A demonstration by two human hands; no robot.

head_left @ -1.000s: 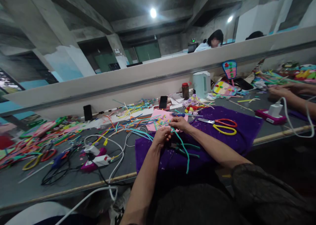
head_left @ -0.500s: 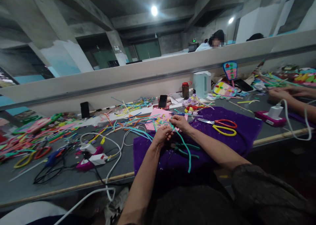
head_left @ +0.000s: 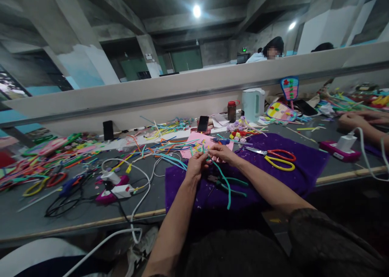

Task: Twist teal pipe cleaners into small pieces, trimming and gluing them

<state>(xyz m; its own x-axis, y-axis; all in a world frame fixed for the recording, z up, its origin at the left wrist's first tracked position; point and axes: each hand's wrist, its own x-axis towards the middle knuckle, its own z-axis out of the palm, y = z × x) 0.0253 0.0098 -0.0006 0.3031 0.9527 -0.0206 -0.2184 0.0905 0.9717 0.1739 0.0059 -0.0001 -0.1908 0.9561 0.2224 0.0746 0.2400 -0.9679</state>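
Note:
Close together over a purple cloth [head_left: 273, 184], my two hands work on a teal pipe cleaner [head_left: 224, 179]. My left hand [head_left: 197, 164] is closed, pinching it near its upper end. Touching that spot from the other side is my right hand [head_left: 221, 153], its fingertips also pinched on the pipe cleaner. The long free end hangs down toward me. Short teal ends stick up above the fingers; the exact grip is hidden. Below the hands lie green-handled pliers [head_left: 238, 181]. Scissors [head_left: 279, 156] with red and yellow handles rest on the right. Pink paper [head_left: 194, 138] lies behind the hands.
Loose pipe cleaners [head_left: 152, 149] cover the table's left and middle. Power strips [head_left: 114, 194] with cables sit at left, another [head_left: 338, 149] at right. A kettle [head_left: 253, 105], a bottle [head_left: 231, 111] and a phone [head_left: 203, 124] stand behind. Another person's hands [head_left: 361, 123] are at far right.
My hands have drawn closer together around the pipe cleaner, and its hanging end has swung slightly left. The view has shifted a little.

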